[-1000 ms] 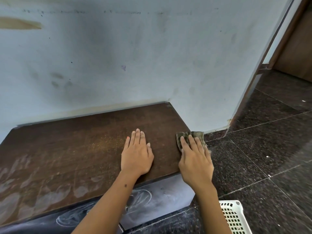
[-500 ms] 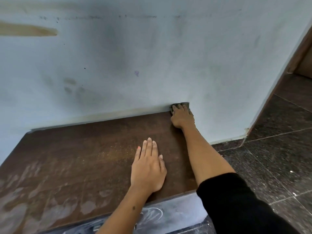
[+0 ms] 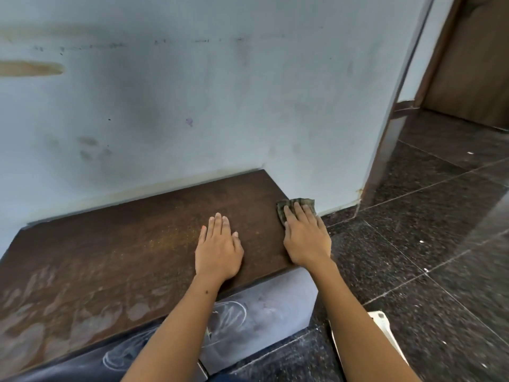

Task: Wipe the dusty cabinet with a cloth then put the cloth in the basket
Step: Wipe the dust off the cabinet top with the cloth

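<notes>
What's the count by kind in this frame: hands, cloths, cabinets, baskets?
hands: 2 (left hand, right hand)
cloth: 1
cabinet: 1
basket: 1, only a white corner shows
Total: 5

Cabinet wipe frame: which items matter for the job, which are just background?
Job: cloth under right hand; left hand flat on dusty cabinet; white basket, corner only visible.
Background: wall, tiled floor, door.
</notes>
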